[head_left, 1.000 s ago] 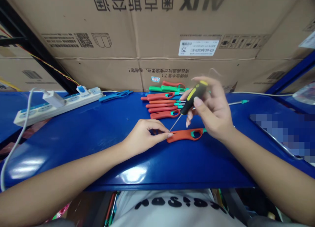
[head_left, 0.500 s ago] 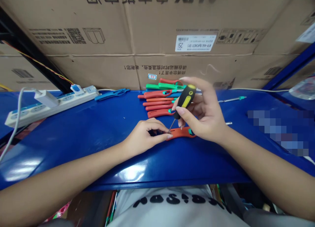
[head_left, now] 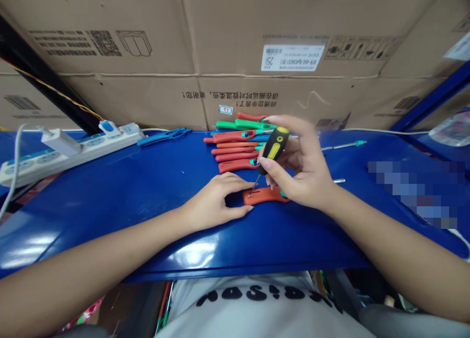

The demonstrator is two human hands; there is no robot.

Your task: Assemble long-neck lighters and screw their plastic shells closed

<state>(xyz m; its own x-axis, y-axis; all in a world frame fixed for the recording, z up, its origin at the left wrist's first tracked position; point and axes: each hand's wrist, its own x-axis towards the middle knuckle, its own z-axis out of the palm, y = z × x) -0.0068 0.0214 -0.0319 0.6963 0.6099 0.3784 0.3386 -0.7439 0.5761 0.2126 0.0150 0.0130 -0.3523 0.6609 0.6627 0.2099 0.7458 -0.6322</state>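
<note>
A black-and-yellow screwdriver (head_left: 276,148) is pinched in my right hand (head_left: 306,174), slanting down so that its tip meets the left end of an orange long-reach lighter (head_left: 270,194). The lighter lies flat on the blue table, its green trigger partly behind my right hand and its metal tube emerging on the far side. My left hand (head_left: 211,201) rests at the lighter's left end, thumb and forefinger apart around it with a gap. Beyond my hands lies a row of several red, orange and green lighters (head_left: 238,166).
A blue lighter casing (head_left: 163,136) lies beside a white power strip (head_left: 69,154) at the left. A metal lighter tube (head_left: 341,146) rests at the right. Cardboard boxes (head_left: 227,59) stand behind the blue table (head_left: 147,191). A clear plastic container (head_left: 450,130) is far right.
My left thumb and forefinger have opened away from the lighter's end, uncovering it. The screwdriver tip now shows on the casing; my right hand keeps its grip. The view has shifted slightly.
</note>
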